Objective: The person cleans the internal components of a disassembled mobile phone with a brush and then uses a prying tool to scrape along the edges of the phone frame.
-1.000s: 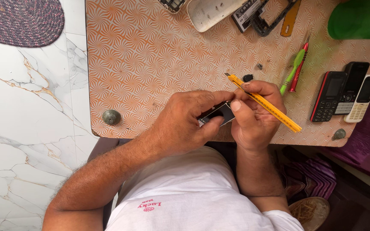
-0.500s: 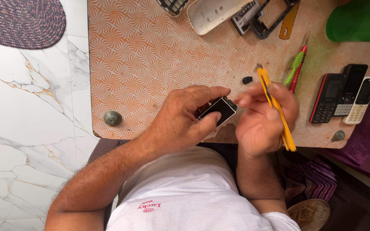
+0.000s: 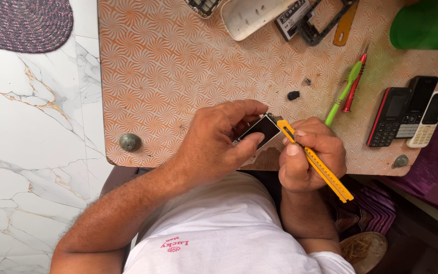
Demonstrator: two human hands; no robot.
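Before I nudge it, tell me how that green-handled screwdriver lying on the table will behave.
The green-handled screwdriver looks slim and rounded, so a sideways push would probably roll it, likely against the red tool touching it. It seems rigid and light, easy to lift. The patterned tabletop looks smooth, so it may slide freely.

We hold a small screen part (image 3: 259, 131) in our left hand (image 3: 219, 142) at the near edge of the bench (image 3: 168, 66), just left of the utility knife (image 3: 314, 161) in our right hand (image 3: 310, 157). Two screwdrivers (image 3: 348, 83) lie behind, three phones (image 3: 411, 114) further right, and phone frames (image 3: 325, 20) along the far edge.
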